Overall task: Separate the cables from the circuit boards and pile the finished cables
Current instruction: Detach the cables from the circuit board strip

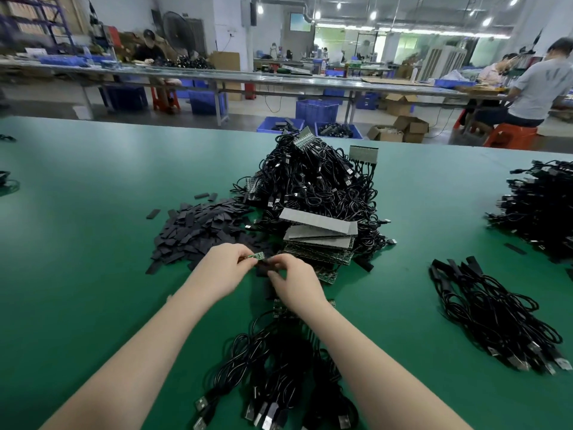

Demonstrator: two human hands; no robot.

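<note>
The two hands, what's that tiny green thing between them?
In the head view, a small green circuit board sits between the left hand and right hand; fingertips of both pinch it.

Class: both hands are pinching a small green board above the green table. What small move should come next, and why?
Probably snap or pull the small green board apart: the left hand and right hand both pinch it, with the cables trailing below.
</note>
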